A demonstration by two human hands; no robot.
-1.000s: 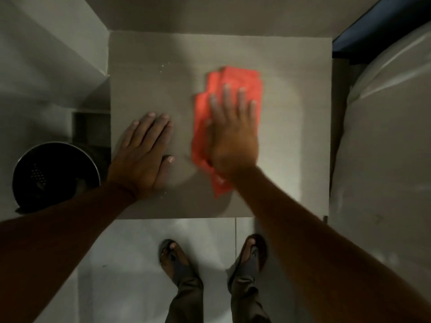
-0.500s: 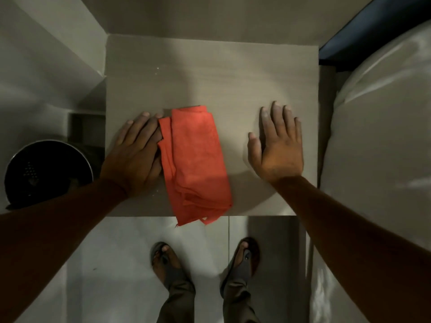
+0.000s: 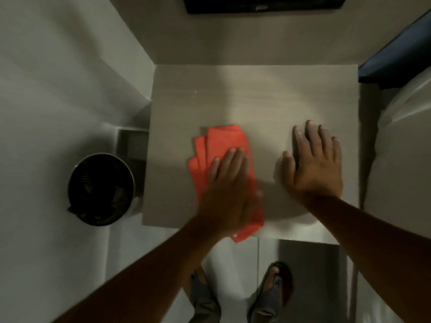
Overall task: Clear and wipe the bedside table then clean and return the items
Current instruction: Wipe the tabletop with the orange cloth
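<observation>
A folded red cloth (image 3: pixel 220 145) lies on the pale bedside table (image 3: pixel 268 94), near its front middle, with one corner hanging over the front edge. My left hand (image 3: pixel 229 190) presses flat on the cloth, fingers together and pointing away from me; it is blurred by motion. My right hand (image 3: pixel 313 164) rests palm down on the bare tabletop to the right of the cloth, fingers slightly spread, holding nothing. No other items stand on the table.
A round black bin (image 3: pixel 101 190) stands on the floor left of the table. A white-covered bed (image 3: pixel 403 173) borders the table on the right. A dark panel (image 3: pixel 261 4) hangs on the wall behind. My sandalled feet (image 3: pixel 275 283) stand at the front edge.
My right hand let go of the cloth and moved to the right side of the table. My left hand moved from the left of the table onto the cloth.
</observation>
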